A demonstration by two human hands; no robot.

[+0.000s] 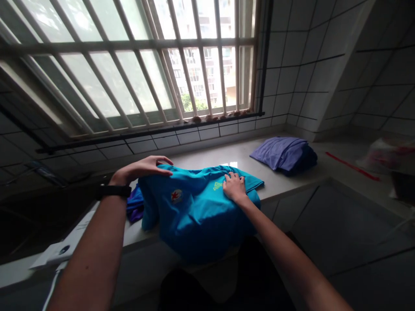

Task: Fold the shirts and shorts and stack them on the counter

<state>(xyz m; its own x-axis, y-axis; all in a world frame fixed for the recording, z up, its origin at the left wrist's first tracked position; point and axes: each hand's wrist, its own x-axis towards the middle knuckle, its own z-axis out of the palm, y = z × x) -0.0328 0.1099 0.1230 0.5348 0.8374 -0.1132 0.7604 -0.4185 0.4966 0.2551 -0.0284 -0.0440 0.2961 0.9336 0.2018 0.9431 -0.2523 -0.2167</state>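
Observation:
A bright blue T-shirt [201, 216] lies spread over the counter, its lower part hanging past the front edge. It has a round badge with a red star [177, 196] and a yellow-green logo. My left hand [151, 166], with a black band on the wrist, touches the shirt near its left shoulder, thumb and fingers apart. On the right of the chest, beside the logo, my right hand [234, 185] rests with fingers spread and slightly bent. Some darker blue and purple cloth [135, 203] shows partly from behind the shirt, under my left wrist.
A folded purple garment [283, 154] lies on the counter [227, 152] to the right. Farther right are a red strip [352, 166] and a clear plastic bag [385, 155]. A white power strip [55, 254] with a cable sits at left. A barred window [158, 44] is behind.

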